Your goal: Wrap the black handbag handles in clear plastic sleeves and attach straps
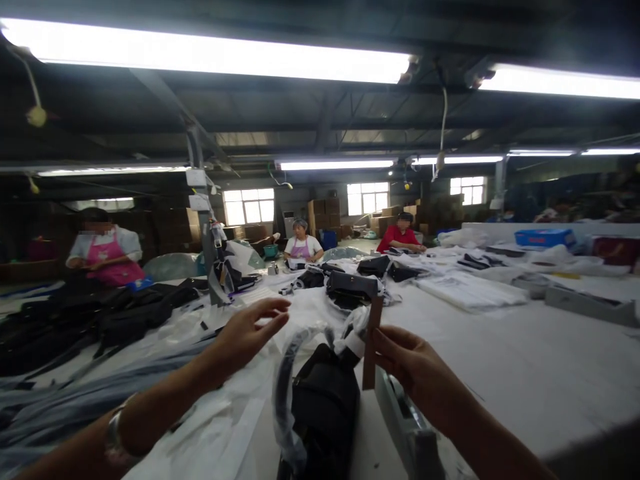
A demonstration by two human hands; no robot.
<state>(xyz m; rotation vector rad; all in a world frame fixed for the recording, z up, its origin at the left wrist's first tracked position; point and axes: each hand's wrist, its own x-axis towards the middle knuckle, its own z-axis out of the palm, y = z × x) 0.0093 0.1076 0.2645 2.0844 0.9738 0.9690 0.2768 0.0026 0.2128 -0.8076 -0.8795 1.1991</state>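
My right hand pinches a brown strip of tape that stands upright from its fingers. My left hand hovers open to the left of it, fingers stretched out, holding nothing. Between and below the hands lies a black bag partly wrapped in a clear plastic bag. A grey tape dispenser sits on the table just under my right wrist.
The white table stretches ahead. Black bags and plastic sheets pile at left, a metal post stands behind them. Three other people sit at the far side. White packets and a blue crate lie at right.
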